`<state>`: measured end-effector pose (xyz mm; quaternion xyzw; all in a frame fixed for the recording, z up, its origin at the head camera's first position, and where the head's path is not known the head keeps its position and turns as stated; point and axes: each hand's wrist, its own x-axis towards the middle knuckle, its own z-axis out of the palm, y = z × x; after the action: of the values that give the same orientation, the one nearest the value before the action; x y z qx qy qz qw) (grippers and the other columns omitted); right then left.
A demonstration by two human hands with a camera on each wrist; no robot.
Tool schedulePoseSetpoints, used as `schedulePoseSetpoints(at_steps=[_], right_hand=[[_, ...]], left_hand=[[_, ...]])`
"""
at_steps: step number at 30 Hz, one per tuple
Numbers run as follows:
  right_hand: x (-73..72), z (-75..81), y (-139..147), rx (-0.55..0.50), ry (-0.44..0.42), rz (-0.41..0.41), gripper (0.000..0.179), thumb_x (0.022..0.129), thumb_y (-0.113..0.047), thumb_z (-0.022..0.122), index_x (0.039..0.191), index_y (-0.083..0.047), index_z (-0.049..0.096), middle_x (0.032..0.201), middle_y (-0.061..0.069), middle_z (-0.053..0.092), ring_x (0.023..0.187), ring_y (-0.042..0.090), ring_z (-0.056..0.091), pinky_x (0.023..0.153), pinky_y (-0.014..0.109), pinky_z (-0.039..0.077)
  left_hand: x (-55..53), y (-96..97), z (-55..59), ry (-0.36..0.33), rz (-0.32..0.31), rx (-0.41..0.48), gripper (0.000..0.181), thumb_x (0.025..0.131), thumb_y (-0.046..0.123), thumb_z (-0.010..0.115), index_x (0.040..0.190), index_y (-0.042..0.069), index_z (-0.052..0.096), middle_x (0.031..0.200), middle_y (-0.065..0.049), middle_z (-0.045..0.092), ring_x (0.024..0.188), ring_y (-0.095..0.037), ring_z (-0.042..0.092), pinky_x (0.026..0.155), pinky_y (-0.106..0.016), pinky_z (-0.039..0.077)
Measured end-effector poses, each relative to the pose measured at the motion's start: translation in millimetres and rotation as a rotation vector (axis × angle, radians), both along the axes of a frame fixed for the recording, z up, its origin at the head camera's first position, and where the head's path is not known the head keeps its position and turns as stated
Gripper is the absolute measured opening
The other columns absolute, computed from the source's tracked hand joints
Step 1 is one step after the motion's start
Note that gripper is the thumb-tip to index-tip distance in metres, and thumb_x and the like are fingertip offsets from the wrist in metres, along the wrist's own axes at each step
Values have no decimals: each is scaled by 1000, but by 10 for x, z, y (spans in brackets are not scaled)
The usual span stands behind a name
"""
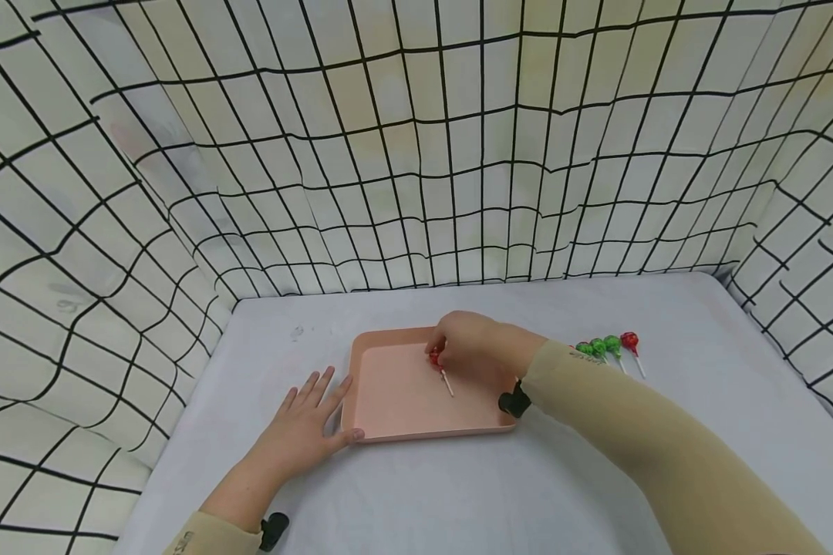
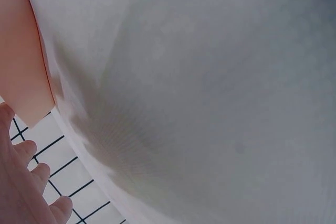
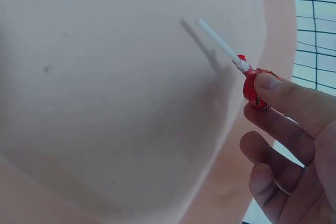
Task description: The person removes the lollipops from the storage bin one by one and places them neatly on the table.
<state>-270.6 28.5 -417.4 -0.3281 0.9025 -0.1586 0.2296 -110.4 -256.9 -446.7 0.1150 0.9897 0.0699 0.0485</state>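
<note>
My right hand pinches a red-wrapped lollipop by its candy head, between thumb and index finger. Its white stick points away from the palm, over the pink tray. In the right wrist view the stick throws a shadow onto the tray's floor. At the tray's left side lies my left hand, fingers spread and straight, the thumb touching the near left corner. The left wrist view shows only some fingers of it and a piece of the tray's edge.
Right of the tray, partly behind the right sleeve, several green lollipops and a red lollipop lie in a row on the white table. A black grid net over pale walls surrounds the table's back and sides.
</note>
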Motion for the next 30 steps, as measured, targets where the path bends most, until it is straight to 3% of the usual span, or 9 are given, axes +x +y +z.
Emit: schedulePoseSetpoints(at_steps=[10,17,30], right_hand=[[-48,62,54,0,-1,29,30,91,-16,73,121,-20,74,101,-10,70,100,9,60,96,29,49],[-69,141,140,-32,-7,2,27,90,-17,74,117,-18,76,95,-10,70,95,10,60,93,30,49],[-72,360,543,-42,55,-64,30,90,-22,74,120,-24,75,99,-11,69,96,15,58,82,30,52]], left_hand=[[3,0,3,7,-2,-4,94,85,72,56,158,19,29,163,-17,20,149,-42,16,116,-65,15],[7,3,20,11,-13,7,91,87,67,60,157,18,31,162,-18,22,148,-42,17,116,-64,17],[1,-6,-1,-2,-10,7,96,85,77,50,158,18,29,163,-18,19,149,-41,15,117,-63,15]])
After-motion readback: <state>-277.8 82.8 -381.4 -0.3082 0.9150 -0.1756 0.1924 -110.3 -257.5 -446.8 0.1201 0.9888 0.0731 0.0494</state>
